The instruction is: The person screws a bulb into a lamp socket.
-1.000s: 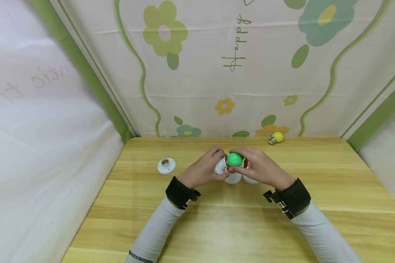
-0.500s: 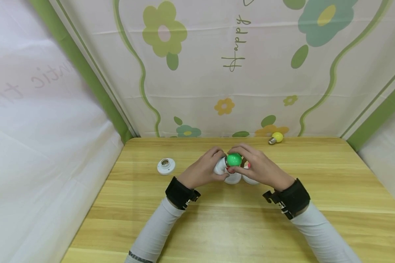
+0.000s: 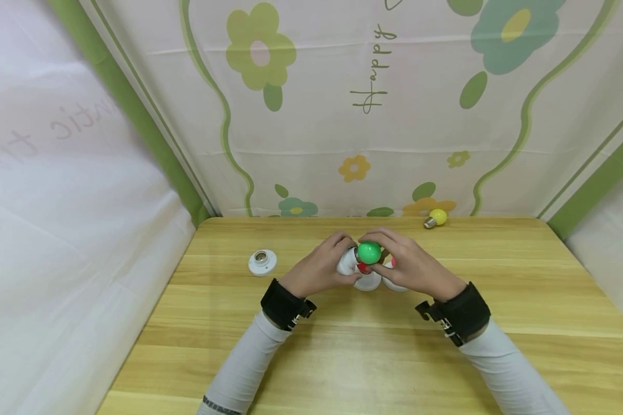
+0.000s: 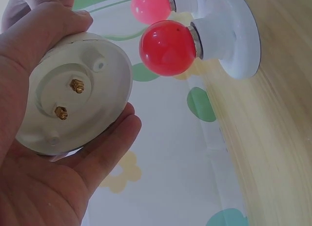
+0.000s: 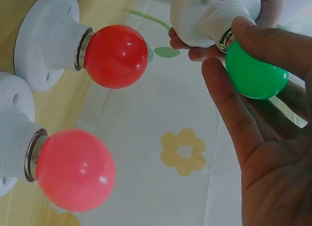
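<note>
My left hand (image 3: 324, 268) grips a white round lamp holder (image 5: 209, 16) by its base, tilted so the socket faces my right hand. Two brass screws show on its underside in the left wrist view. With thumb and fingers, my right hand (image 3: 415, 265) holds a green light bulb (image 3: 369, 252), its metal base at the socket mouth and mostly inside it. Just below and beyond the hands, a red bulb (image 5: 117, 56) and a pink bulb (image 5: 75, 170) each sit in a white holder on the table.
Off to the left on the wooden table (image 3: 311, 357) lies a white lamp holder (image 3: 262, 263) with no bulb in it. A yellow bulb (image 3: 438, 217) rests on its side near the back edge, by the printed curtain (image 3: 311, 115).
The right thumb has shifted a little to the right along the green bulb, so more of the red bulb shows beneath. The left hand and the lamp holder stay in place.
</note>
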`<move>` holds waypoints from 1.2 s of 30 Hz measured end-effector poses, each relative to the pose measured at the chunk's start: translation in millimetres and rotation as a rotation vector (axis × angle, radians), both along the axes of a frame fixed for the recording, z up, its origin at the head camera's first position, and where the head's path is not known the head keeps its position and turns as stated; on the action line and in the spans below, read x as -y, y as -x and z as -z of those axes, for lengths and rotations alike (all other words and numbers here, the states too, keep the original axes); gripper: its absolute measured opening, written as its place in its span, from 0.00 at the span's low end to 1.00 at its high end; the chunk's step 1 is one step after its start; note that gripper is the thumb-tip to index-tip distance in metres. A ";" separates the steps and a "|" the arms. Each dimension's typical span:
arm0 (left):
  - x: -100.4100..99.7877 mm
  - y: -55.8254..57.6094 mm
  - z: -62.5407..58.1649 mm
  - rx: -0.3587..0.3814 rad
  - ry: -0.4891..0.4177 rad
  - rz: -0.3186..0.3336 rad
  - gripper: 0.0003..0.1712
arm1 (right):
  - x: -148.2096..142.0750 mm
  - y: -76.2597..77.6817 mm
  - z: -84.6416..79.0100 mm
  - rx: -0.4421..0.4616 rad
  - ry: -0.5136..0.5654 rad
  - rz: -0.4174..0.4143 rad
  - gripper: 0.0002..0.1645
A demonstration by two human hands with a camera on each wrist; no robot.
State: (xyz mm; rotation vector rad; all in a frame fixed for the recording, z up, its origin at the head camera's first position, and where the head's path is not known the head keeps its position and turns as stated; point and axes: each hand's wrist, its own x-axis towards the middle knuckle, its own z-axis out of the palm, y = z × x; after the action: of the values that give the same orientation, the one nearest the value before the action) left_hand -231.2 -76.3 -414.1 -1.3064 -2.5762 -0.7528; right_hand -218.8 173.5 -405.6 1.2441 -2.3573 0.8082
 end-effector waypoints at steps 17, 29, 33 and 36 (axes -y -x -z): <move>0.0 -0.8 -0.6 -0.017 0.007 -0.002 0.27 | -1.9 -2.7 1.0 0.010 -0.006 0.049 0.36; -1.6 -2.5 -0.4 -0.011 0.029 -0.011 0.27 | -2.4 -1.9 3.0 0.023 -0.018 0.079 0.32; -1.6 -3.5 -0.9 -0.008 0.033 -0.009 0.28 | -2.5 -1.7 3.6 0.035 -0.025 0.096 0.30; -1.5 -3.5 -0.8 -0.015 0.032 -0.010 0.28 | -2.3 -2.0 3.2 0.034 -0.032 0.106 0.33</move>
State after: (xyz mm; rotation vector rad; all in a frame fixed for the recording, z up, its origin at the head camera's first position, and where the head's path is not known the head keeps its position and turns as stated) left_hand -227.7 -74.8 -413.3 -1.3019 -2.5915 -0.6993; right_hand -216.8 175.8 -408.7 1.1146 -2.4493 0.7664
